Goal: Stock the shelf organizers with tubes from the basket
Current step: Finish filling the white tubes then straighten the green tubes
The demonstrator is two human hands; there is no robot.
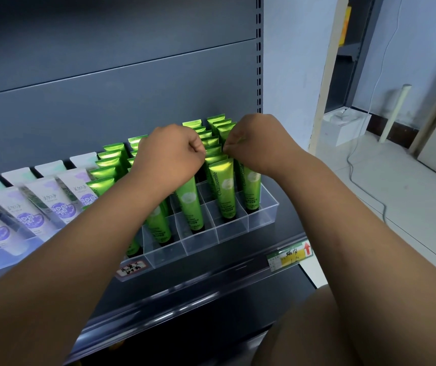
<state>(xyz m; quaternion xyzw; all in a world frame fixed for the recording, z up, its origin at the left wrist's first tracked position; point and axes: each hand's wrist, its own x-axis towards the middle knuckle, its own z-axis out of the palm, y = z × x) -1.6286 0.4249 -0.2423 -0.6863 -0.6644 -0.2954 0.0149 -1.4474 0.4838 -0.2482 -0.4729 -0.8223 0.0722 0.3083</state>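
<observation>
Your two bare forearms reach over a dark shelf (211, 281) toward a clear plastic organizer (261, 215) split into small square cells. Green tubes (224, 186) stand in it cap-down in rows running from near to far. They are glossy, with flat crimped tops, a pale round flower mark and the word "Chamomile" up the side. The nearest cells hold no tube.

Your left hand (170, 151) hovers over the middle rows with its fingers curled tight; you cannot tell whether they grip anything. Your right hand (259, 141) is over the right rows, its fingers (234, 143) pinched on the top of one of the tubes.

To the left stand white and purple tubes (61, 199). A yellow price label (290, 256) sits on the shelf's near edge.
</observation>
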